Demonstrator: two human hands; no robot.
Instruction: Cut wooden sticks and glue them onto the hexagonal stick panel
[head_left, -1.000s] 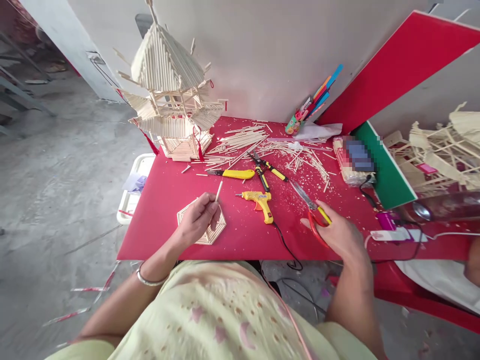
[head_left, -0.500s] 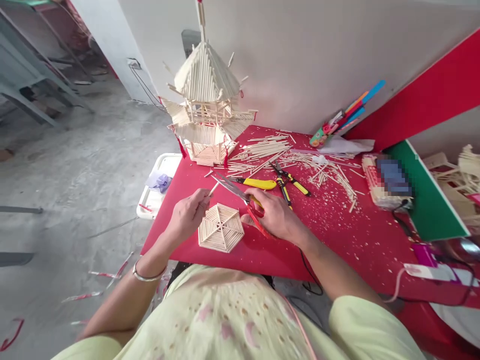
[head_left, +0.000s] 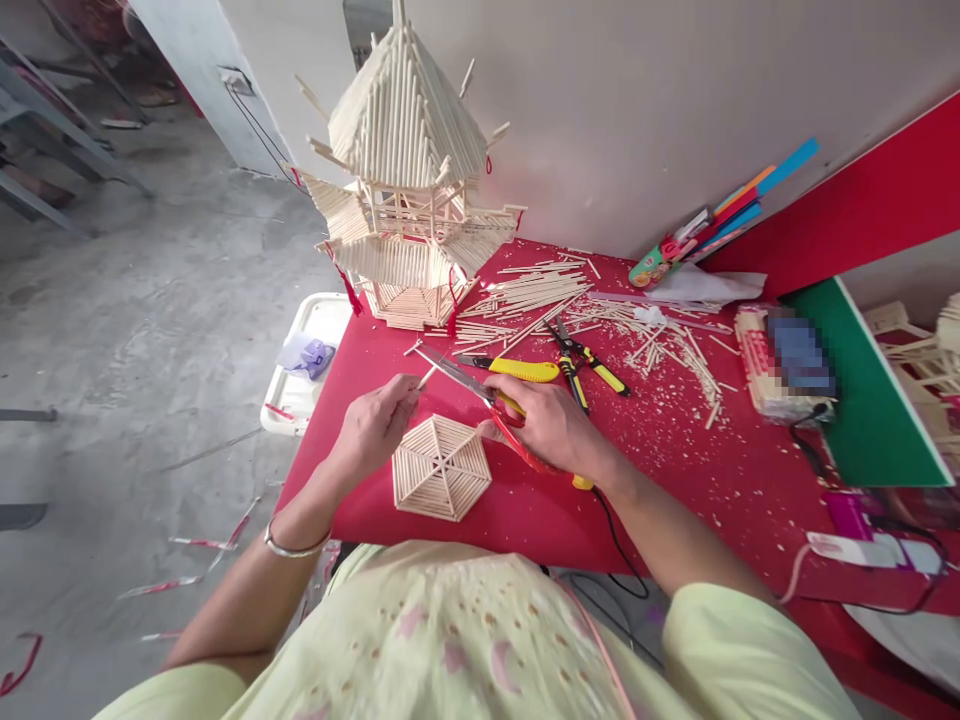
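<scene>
My left hand point(head_left: 377, 420) pinches a short thin wooden stick point(head_left: 427, 379), its tip poking out past the fingers. My right hand point(head_left: 541, 425) is closed round the red and yellow handles of a pair of scissors point(head_left: 461, 375). The blades point left and lie at the stick's end; whether they touch it I cannot tell. Just below both hands, a hexagonal panel of sticks point(head_left: 420, 478) rests flat on the red table point(head_left: 360, 515). Behind the scissors lie a yellow utility knife point(head_left: 525, 370) and yellow-and-black pliers point(head_left: 574, 375).
A tall stick-built pagoda point(head_left: 409, 130) stands at the table's back left. Loose sticks point(head_left: 540, 290) and shavings are scattered rightward from it. A pen holder point(head_left: 652, 262) leans by the wall. A white tray point(head_left: 274, 400) sits left of the table, and a green board point(head_left: 862, 400) stands right.
The view has shifted a little, so the pagoda looks larger and nearer. The scissor blades look closer together. Both hands keep their holds.
</scene>
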